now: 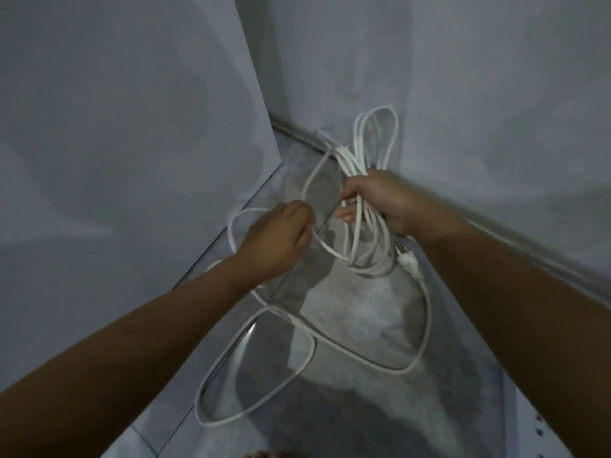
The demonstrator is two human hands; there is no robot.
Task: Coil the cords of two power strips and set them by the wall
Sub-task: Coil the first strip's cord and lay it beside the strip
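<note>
Right in the corner of the room now: the right hand [383, 201] is closed around a bundle of white cord [350, 161], several loops gathered in the fist, fanning up toward the wall behind and hanging below the palm. That grip looks like the anchor, pinning the finished turns together so they can't spring apart. The left hand [277, 239] has its fingers curled on a single strand just beside the bundle, and I'd say it's feeding the next length across to make another loop. The plug [407, 262] dangles under the right hand at the bottom of the coil, free of both hands. Plenty of slack [427, 312] lies on the floor [357, 312] in wide, lazy curves, so by my reckoning this cord is only partly wound. No power strip body shows anywhere. The floor is grey, mottled and glossy, catching reflections. Two plain grey walls meet here, the left wall [115, 127] and the right wall [496, 77], a dark seam at their foot.
</note>
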